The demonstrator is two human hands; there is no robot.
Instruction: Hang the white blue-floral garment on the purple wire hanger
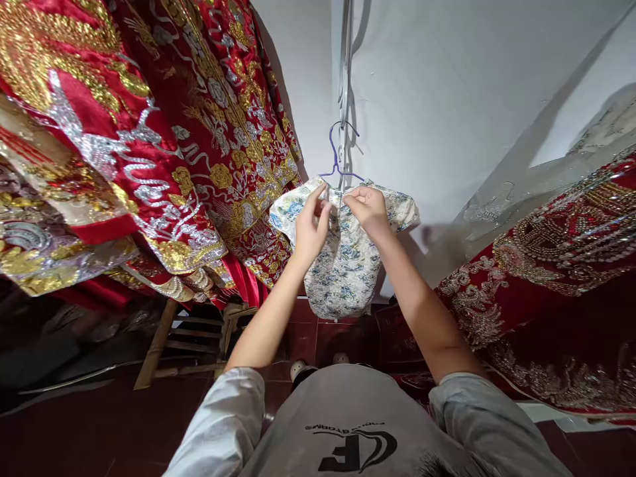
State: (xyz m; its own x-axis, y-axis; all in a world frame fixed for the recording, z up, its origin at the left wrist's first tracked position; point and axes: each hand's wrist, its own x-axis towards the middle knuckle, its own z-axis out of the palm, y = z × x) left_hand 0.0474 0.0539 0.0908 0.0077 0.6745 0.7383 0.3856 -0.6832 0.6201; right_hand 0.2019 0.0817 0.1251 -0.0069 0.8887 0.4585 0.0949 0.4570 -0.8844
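A short-sleeved white shirt [342, 271] with blue flowers hangs in front of me on a purple hanger [336, 156]. My right hand [366, 207] is closed at its neckline, thumb and fingers pinching the fabric near the middle of the collar. On the other side of the neckline is my left hand [313, 225], its thumb and fingers apart and its fingertips against the upper front of the shirt. The hanger's hook is up by a metal wall rail [344, 73]; whether it bears on the rail, I cannot tell.
Red garments with gold and silver embroidery [218, 132] hang close on the left. A beaded red garment [561, 265] stands at the right. Below left is a bamboo chair [193, 341] on the dark red tiled floor [302, 338]. A white wall [447, 79] rises behind the shirt.
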